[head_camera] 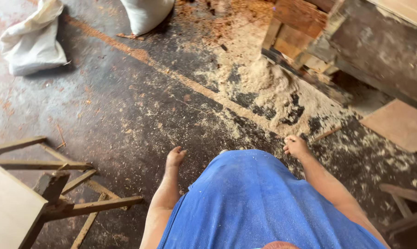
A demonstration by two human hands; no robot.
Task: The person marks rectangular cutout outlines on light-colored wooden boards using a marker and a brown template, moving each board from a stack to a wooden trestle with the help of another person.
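Hands first, since they sit nearest: two of them, both empty. The left hand (175,157) hangs at the side with its grip loosely curled and pinching nothing; the right hand (295,146) is drawn into a loose fist, its grip pressed together on nothing visible. Both hang above the dusty floor (125,115), either side of a blue shirt (254,203).

One wooden frame (65,193) of crossed slats lies at the lower left, near the left hand, with a pale board (8,207) over its corner. A second set of slats (404,207) shows at the lower right edge. A foot could probably catch on either, because the pieces jut out low and at angles.

One thin stick (326,134) lies just beyond the right hand, and a flat brown panel (399,124) sits on the floor farther right. Stepping on the stick might roll it underfoot.

One broad sawdust pile (263,87) spreads in the middle distance, with a trail running diagonally away. Loose dust over a hard floor looks slippery to me.

Farthest off stand two white sacks (31,44), one slumped at the upper left and one (146,14) at the top, well apart, plus one stack of timber (300,32) beside a rough wall at the upper right.
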